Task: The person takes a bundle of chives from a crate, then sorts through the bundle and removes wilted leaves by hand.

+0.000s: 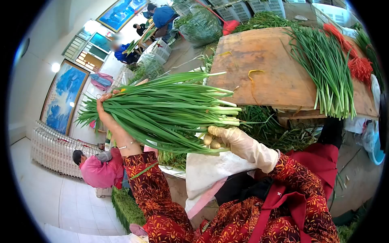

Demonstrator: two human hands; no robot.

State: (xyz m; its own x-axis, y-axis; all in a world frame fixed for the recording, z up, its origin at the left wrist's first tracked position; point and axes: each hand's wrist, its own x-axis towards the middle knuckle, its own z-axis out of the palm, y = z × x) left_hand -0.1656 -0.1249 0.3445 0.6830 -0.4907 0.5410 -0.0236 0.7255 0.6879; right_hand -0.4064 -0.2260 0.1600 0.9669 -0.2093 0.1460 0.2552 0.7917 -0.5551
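A large bunch of garlic chives [162, 111], with long flat green leaves and pale stems, is held up across the middle of the view. My left hand [106, 98], bare and with a bracelet at the wrist, closes around the leafy end at the left. On the stem end, my right hand [227, 137] in a whitish glove grips from below, its fingertips curled against the lower stems. Part of each hand is hidden by the leaves and stems. To the right, another pile of garlic chives [324, 73] lies on a wooden board [259, 60].
A yellow band [255, 75] and red ties [360, 67] are on the board. Loose greens [279, 131] lie beneath it. A person in pink [99, 170] is at lower left; people in blue [163, 16] are at the back near crates [267, 7]. A blue basin [377, 150] stands at right.
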